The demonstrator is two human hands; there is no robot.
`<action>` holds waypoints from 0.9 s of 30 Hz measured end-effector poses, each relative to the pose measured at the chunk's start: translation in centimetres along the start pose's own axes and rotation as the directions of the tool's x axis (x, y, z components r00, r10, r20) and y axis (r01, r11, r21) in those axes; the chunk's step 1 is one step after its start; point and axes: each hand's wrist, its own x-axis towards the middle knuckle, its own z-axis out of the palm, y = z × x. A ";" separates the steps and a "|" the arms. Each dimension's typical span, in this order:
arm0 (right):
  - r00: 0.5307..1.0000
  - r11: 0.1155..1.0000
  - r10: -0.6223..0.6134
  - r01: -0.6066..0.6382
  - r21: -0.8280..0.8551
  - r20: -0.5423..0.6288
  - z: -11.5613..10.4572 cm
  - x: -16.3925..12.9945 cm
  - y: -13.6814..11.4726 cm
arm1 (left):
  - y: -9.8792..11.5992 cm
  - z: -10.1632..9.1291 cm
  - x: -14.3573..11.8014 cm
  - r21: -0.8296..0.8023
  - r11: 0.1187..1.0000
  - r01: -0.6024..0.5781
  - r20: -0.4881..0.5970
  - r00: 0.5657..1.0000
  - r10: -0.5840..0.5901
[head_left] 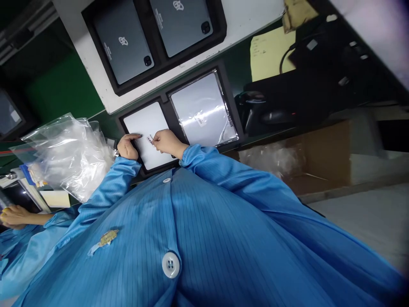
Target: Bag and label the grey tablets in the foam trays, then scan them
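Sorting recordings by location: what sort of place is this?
Probably an electronics packing line: grey tablets sit in black foam trays, another lies bagged in clear plastic, and the right hand presses a small barcode label.

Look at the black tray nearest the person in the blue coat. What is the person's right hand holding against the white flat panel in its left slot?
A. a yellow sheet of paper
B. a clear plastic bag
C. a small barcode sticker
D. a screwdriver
C: the right hand pinches a small barcode sticker over the white flat panel; the left hand rests on that panel's edge.
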 end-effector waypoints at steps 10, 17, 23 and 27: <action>0.980 0.953 0.195 -0.201 0.225 0.050 0.2 1.4 -0.9 | 0.8 -0.2 0.3 0.027 0.997 -0.066 0.058 0.996 0.064; 0.995 0.974 0.099 -0.095 0.205 -0.010 1.1 0.9 -0.2 | 0.3 -0.3 0.6 0.143 0.988 -0.059 0.157 0.987 0.036; 0.914 0.927 0.053 0.104 0.359 -0.403 -0.7 -2.1 2.3 | 2.8 3.2 2.4 0.273 0.934 -0.231 0.501 0.863 0.066; 0.763 0.932 0.143 0.112 0.346 -0.631 -4.1 -5.3 4.6 | 5.0 6.7 3.7 0.011 0.848 -0.530 0.834 0.473 0.285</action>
